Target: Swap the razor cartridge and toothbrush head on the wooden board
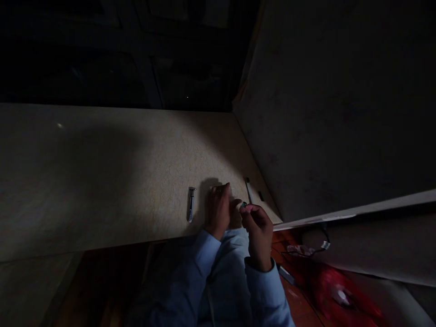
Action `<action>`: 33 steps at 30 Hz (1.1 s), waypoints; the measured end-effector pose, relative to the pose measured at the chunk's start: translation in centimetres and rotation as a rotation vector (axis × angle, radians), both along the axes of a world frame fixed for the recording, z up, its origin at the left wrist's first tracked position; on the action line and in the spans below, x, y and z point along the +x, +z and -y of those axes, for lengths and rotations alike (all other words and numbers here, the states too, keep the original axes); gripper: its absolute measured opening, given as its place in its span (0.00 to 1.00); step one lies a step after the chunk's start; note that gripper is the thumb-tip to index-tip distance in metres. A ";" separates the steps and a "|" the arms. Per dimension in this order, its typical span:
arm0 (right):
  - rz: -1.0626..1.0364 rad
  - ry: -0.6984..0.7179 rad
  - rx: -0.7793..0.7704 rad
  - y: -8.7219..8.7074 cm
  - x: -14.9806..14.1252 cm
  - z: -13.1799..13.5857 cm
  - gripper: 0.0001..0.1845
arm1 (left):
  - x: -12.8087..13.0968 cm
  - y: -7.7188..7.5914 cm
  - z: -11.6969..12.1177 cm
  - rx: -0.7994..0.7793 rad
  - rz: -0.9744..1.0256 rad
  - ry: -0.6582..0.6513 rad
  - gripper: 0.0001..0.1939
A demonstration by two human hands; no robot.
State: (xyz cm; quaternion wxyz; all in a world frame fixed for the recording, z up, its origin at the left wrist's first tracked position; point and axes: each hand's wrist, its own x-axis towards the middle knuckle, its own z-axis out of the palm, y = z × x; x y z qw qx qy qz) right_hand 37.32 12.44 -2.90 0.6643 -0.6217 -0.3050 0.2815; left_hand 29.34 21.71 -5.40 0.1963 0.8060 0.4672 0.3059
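1 small dark piece (pixel 244 205) near the tabletop (pixel 153 181) edge
Right hand (pixel 259 229) pinches it, near the left hand (pixel 218 210), whose grip I cannot tell; a light, steady pinch should suit it

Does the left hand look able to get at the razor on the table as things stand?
Probably yes: the razor lies beside the left hand, and nothing visible stands between them. Whether that hand holds something is too dark to tell.
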 end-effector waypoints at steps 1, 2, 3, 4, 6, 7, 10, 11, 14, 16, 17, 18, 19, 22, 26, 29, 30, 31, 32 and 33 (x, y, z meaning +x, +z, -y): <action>-0.045 -0.021 -0.015 -0.2 0.3 0.0 0.13 | 0.5 -0.3 0.0 -0.009 -0.013 -0.007 0.25; -0.083 -0.037 -0.027 -0.3 0.6 0.0 0.13 | 0.9 -0.7 0.0 -0.014 -0.024 -0.003 0.25; -0.116 -0.052 -0.035 -0.4 0.9 -0.1 0.13 | 1.2 -1.0 0.1 -0.014 -0.032 0.007 0.24; -0.146 -0.064 -0.040 -0.4 1.1 -0.1 0.14 | 1.4 -1.2 0.2 -0.012 -0.039 0.021 0.24; -0.192 -0.081 -0.043 -0.3 1.5 -0.3 0.14 | 1.6 -1.6 0.3 -0.007 -0.046 0.045 0.23; -0.212 -0.085 -0.043 -0.2 1.6 -0.5 0.15 | 1.6 -1.8 0.4 -0.006 -0.047 0.050 0.23; -0.300 -0.064 -0.027 0.2 1.5 -1.0 0.16 | 1.6 -1.9 0.5 -0.017 -0.014 0.041 0.26; -0.346 -0.040 -0.017 0.4 1.3 -1.3 0.16 | 1.4 -1.8 0.6 -0.021 0.017 0.031 0.27; -0.506 0.069 0.016 1.3 0.8 -1.9 0.16 | 0.4 -1.1 1.4 -0.035 0.173 0.041 0.30; -0.580 0.123 0.025 2.1 0.4 -2.4 0.17 | -1.0 -0.1 2.1 -0.056 0.316 0.103 0.26; -0.599 0.144 0.027 2.4 0.2 -2.6 0.17 | -1.8 0.6 2.4 -0.078 0.401 0.132 0.23; -0.608 0.167 0.028 2.8 -0.1 -2.9 0.16 | -2.6 1.4 2.7 -0.109 0.493 0.147 0.19; -0.610 0.195 0.027 3.1 -0.5 -3.2 0.16 | -3.5 2.2 2.9 -0.143 0.600 0.161 0.17; -0.588 0.305 0.032 3.8 -1.7 -4.1 0.15 | -5.7 4.6 3.1 -0.301 0.834 0.189 0.15; -0.506 0.433 0.037 4.5 -3.5 -5.0 0.13 | -7.7 6.7 3.2 -0.439 0.966 0.204 0.16; -0.453 0.507 0.041 4.5 -4.7 -5.2 0.11 | -8.5 7.0 3.3 -0.454 1.007 0.207 0.18; -0.437 0.533 0.041 4.5 -5.1 -5.2 0.11 | -8.8 6.9 3.3 -0.457 1.022 0.208 0.19; -0.420 0.558 0.040 4.4 -5.3 -5.2 0.11 | -9.0 6.8 3.4 -0.457 1.035 0.211 0.19; -0.404 0.580 0.038 4.3 -5.6 -5.1 0.10 | -9.3 6.6 3.4 -0.456 1.043 0.215 0.19; -0.390 0.597 0.036 4.1 -5.8 -5.1 0.10 | -9.6 6.4 3.4 -0.452 1.046 0.219 0.19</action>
